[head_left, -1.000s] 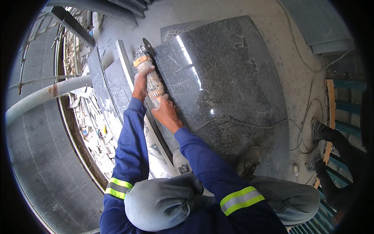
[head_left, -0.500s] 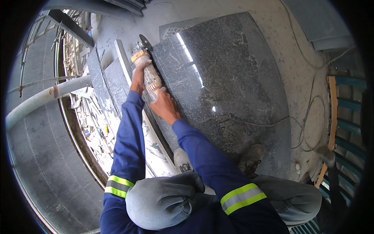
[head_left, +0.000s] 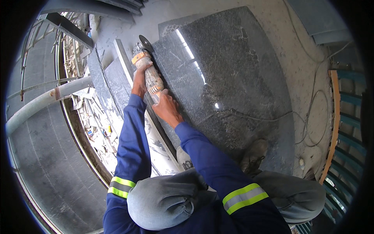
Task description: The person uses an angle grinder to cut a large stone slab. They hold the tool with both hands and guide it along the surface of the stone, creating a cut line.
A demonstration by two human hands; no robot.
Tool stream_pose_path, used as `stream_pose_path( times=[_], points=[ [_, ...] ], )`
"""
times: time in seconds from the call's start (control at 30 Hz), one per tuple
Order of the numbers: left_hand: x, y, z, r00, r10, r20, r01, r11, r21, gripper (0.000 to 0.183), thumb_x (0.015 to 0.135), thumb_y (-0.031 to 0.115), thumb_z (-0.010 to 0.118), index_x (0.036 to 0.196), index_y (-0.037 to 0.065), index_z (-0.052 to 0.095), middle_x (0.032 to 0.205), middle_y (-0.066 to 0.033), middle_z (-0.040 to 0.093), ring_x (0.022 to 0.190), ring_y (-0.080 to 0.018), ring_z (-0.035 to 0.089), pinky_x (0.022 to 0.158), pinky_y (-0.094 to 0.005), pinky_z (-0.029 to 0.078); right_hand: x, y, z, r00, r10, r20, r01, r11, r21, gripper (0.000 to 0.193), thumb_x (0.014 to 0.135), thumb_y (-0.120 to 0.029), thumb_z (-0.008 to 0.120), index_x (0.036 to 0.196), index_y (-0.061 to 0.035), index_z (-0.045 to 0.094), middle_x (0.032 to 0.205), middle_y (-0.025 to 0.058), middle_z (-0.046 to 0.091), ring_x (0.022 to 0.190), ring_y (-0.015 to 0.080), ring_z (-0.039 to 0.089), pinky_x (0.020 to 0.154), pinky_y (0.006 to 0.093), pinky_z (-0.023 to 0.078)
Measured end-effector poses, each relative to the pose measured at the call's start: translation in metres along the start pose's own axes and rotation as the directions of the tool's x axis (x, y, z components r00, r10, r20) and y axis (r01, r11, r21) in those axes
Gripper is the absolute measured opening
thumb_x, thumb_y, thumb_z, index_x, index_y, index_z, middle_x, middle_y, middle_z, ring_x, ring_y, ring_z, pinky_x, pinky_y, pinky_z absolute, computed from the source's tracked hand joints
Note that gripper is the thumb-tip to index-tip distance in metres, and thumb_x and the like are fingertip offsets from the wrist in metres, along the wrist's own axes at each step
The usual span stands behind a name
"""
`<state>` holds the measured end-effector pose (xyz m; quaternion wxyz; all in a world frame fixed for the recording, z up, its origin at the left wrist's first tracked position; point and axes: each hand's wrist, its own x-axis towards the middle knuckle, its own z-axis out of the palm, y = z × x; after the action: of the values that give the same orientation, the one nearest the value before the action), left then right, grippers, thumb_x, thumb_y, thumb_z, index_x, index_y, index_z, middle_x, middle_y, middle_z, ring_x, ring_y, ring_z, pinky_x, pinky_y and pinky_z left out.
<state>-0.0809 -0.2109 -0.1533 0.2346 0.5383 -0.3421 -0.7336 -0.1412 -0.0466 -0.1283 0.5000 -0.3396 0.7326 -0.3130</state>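
Both my hands are on a dusty orange and grey angle grinder (head_left: 154, 80). My left hand (head_left: 140, 79) wraps round the front of its body, just behind the orange collar. Farther back, my right hand (head_left: 167, 107) grips the rear handle. The grinder's dark disc (head_left: 145, 42) stands on edge at the upper left edge of a polished dark stone slab (head_left: 226, 58). Whether the disc touches the stone, I cannot tell. A power cord (head_left: 265, 118) runs across the slab to the right.
A long metal bar (head_left: 124, 62) lies along the slab's left side. Stone offcuts (head_left: 91, 126) fill a strip farther left, beside a pale pipe (head_left: 43, 101). My shoe (head_left: 253, 156) rests on the slab. Green slats with an orange edge (head_left: 330, 124) stand at right.
The whole view has shifted slightly. Both hands keep the same hold on the grinder, and its disc stays near the same spot at the slab's edge.
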Motion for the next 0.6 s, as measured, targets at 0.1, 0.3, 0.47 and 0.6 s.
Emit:
stream_pose_path(
  times=[0.1, 0.3, 0.47, 0.6],
  points=[
    [-0.003, -0.003, -0.001, 1.000, -0.031, -0.008, 0.030, 1.000, -0.006, 0.036, 0.082, 0.022, 0.070, 0.108, 0.002, 0.055, 0.076, -0.0136, 0.062, 0.061, -0.0289, 0.067, 0.054, -0.0434, 0.059, -0.004, 0.002, 0.003, 1.000, 0.014, -0.006, -0.014, 1.000, -0.007, 0.051, 0.080, -0.011, 0.067, 0.122, 0.0088, 0.046, 0.111, 0.0327, 0.065, 0.104, 0.0486, 0.065, 0.092, 0.0550, 0.051],
    [0.001, -0.003, -0.002, 1.000, -0.005, 0.007, 0.005, 1.000, 0.017, 0.038, 0.084, 0.027, 0.068, 0.110, 0.004, 0.054, 0.076, -0.0132, 0.064, 0.063, -0.0283, 0.068, 0.056, -0.0426, 0.060, -0.002, 0.000, -0.001, 0.999, 0.028, 0.015, -0.028, 0.999, -0.023, 0.050, 0.081, -0.013, 0.066, 0.123, 0.0060, 0.046, 0.112, 0.0318, 0.065, 0.104, 0.0489, 0.064, 0.092, 0.0560, 0.051],
    [0.013, 0.002, -0.006, 0.999, -0.034, -0.005, 0.034, 0.999, -0.024, 0.035, 0.081, 0.023, 0.071, 0.106, 0.003, 0.055, 0.077, -0.0124, 0.063, 0.062, -0.0283, 0.067, 0.056, -0.0435, 0.059, 0.008, -0.006, -0.003, 0.999, 0.035, 0.014, -0.034, 0.998, -0.046, 0.047, 0.080, -0.012, 0.066, 0.120, 0.0067, 0.047, 0.111, 0.0322, 0.066, 0.105, 0.0485, 0.064, 0.092, 0.0547, 0.052],
    [0.020, 0.008, -0.005, 0.999, -0.032, 0.002, 0.032, 0.999, -0.026, 0.035, 0.081, 0.024, 0.071, 0.106, 0.004, 0.055, 0.076, -0.0118, 0.062, 0.060, -0.0279, 0.066, 0.056, -0.0434, 0.059, 0.016, -0.010, -0.004, 1.000, 0.028, -0.002, -0.028, 0.999, -0.030, 0.046, 0.078, -0.014, 0.066, 0.115, 0.0074, 0.048, 0.111, 0.0336, 0.065, 0.106, 0.0491, 0.063, 0.093, 0.0538, 0.051]
  ],
)
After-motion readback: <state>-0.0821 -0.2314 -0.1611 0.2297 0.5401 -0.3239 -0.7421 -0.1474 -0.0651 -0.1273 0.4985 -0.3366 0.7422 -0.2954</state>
